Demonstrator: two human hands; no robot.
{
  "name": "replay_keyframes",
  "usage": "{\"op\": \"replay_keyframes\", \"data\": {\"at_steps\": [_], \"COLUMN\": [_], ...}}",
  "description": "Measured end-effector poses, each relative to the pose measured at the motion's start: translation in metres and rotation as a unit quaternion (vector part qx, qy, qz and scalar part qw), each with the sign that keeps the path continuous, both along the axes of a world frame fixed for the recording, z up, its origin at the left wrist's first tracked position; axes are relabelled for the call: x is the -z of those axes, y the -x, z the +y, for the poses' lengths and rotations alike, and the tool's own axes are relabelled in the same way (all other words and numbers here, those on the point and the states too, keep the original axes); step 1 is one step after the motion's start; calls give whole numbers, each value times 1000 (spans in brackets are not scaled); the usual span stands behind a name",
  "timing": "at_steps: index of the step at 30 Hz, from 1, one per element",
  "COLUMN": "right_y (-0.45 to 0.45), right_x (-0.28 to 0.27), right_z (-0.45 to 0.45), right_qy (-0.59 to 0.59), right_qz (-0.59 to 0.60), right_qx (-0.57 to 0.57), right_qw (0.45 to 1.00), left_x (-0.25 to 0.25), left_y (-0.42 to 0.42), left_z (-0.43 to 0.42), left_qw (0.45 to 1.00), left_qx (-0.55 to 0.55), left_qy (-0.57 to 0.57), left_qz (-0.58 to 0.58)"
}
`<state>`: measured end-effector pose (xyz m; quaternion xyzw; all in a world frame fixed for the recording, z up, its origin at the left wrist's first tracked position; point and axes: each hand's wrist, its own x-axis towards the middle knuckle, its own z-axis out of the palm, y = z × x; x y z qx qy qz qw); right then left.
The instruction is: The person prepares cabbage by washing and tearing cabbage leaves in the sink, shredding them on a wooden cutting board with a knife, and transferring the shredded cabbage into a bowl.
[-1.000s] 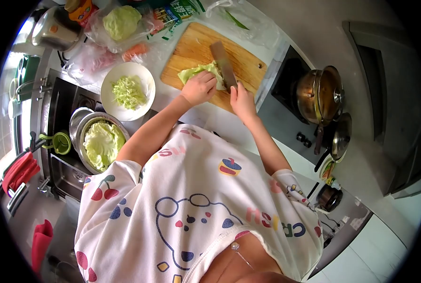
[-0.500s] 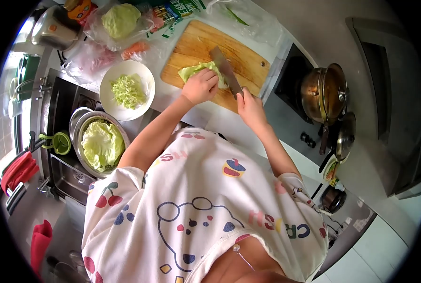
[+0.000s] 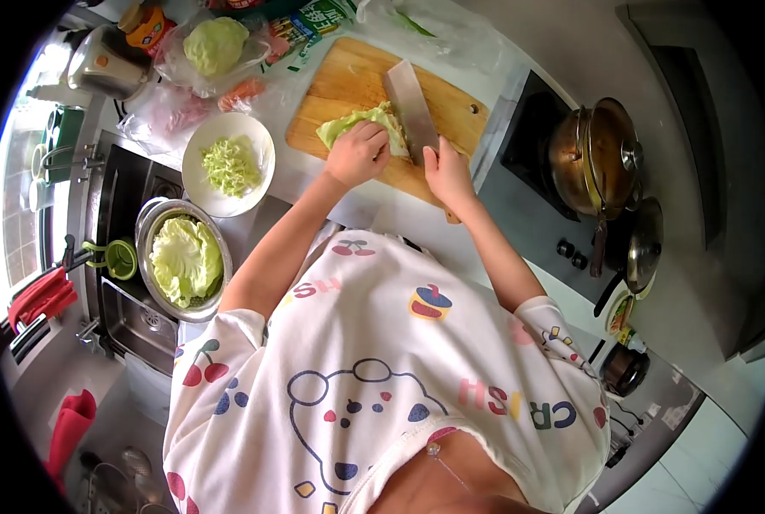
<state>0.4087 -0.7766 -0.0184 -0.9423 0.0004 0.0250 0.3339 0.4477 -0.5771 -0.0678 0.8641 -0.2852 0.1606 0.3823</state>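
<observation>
A stack of pale green cabbage leaves [image 3: 338, 127] lies on the wooden cutting board [image 3: 348, 67]. With fingers curled and pressed down, my left hand [image 3: 358, 154] holds the leaves in place. My right hand [image 3: 449, 178] grips the handle of a cleaver [image 3: 410, 101], whose broad blade face shows beside the cut end of the leaves. Its tip points to the far side of the board. Left of the board, a white bowl [image 3: 195, 190] contains shredded cabbage [image 3: 229, 166]. My fingers hide part of the leaves.
A metal colander [image 3: 148, 257] with whole cabbage leaves stands by the sink [image 3: 134, 319]. Behind the bowl lie a bagged cabbage [image 3: 216, 46] and other plastic bags. To the right is a stove with a lidded pot [image 3: 571, 158] and a pan lid [image 3: 645, 248].
The cleaver's blade has turned so that more of its flat side shows, and it sits slightly higher. My left hand still presses the leaves. The whole view has shifted slightly.
</observation>
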Motion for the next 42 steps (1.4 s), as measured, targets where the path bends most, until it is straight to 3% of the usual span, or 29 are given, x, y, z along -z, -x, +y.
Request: {"op": "replay_keyframes", "data": {"at_steps": [3, 11, 22, 28, 34, 42], "right_y": [5, 22, 9, 2, 14, 17], "right_x": [-5, -35, -27, -11, -37, -29], "right_z": [-5, -3, 4, 5, 3, 2], "right_qy": [-22, 60, 68, 18, 70, 85], "right_qz": [-16, 45, 72, -1, 51, 59], "right_qx": [12, -61, -55, -27, -42, -55], "right_qw": [1000, 995, 994, 999, 995, 993], "left_x": [-2, 1, 1, 1, 2, 2], "left_y": [3, 3, 3, 2, 2, 1], "left_z": [-2, -2, -2, 0, -1, 2], "left_qw": [1000, 1000, 1000, 1000, 1000, 1000], "left_qx": [-16, -15, -24, -16, -16, -3], "left_qy": [2, 9, 12, 7, 9, 9], "left_qz": [-1, -12, -11, -13, -6, -2]}}
